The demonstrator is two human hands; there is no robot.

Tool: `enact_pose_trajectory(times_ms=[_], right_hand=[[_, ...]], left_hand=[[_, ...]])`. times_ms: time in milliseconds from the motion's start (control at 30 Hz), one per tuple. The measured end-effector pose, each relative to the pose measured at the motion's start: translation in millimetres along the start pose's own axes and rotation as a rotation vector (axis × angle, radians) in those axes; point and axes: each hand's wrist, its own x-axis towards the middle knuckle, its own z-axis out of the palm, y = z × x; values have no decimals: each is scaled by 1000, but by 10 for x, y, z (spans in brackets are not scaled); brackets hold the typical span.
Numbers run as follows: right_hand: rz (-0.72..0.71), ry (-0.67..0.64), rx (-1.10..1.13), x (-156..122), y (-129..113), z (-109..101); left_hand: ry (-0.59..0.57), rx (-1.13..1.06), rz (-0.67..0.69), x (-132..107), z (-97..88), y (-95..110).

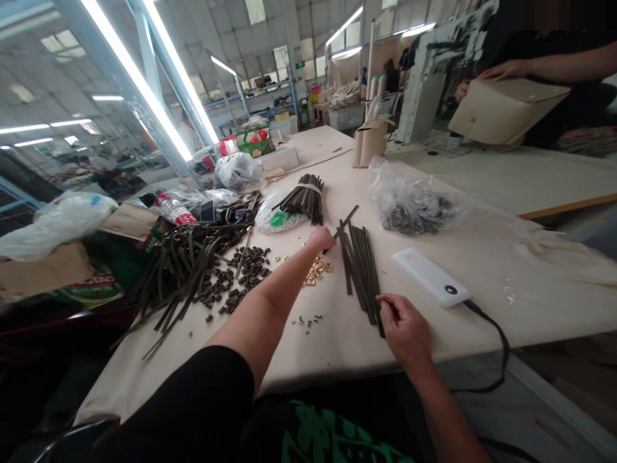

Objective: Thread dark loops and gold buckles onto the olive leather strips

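Brown strips [364, 270] lie at eleven o'clock from the nearer, curled right hand [405, 329], pointing eleven-to-five; whether it or the left hand [321, 240] grips any, I cannot tell.

No wording can be read with certainty. White letters on the green printed packaging [94, 289] at the left are partly covered and blurred; pale marks on the bottle's red label [186, 216], the green wall sign [300, 65] and the power bank's round display [451, 290] are too small to decipher.
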Motion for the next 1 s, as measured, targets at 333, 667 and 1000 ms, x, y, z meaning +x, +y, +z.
enact_pose_trajectory(times_ms=[333,667,1000], right_hand=[[13,-3,-33,7,14,-2],[-83,2,-95,13,45,17],[-201,23,-128,-38,109,29]], left_hand=[[-58,-313,201,-715,47,-109],[-298,-349,397,-1539,517,-550],[137,-403,78,-175,-128,-490]])
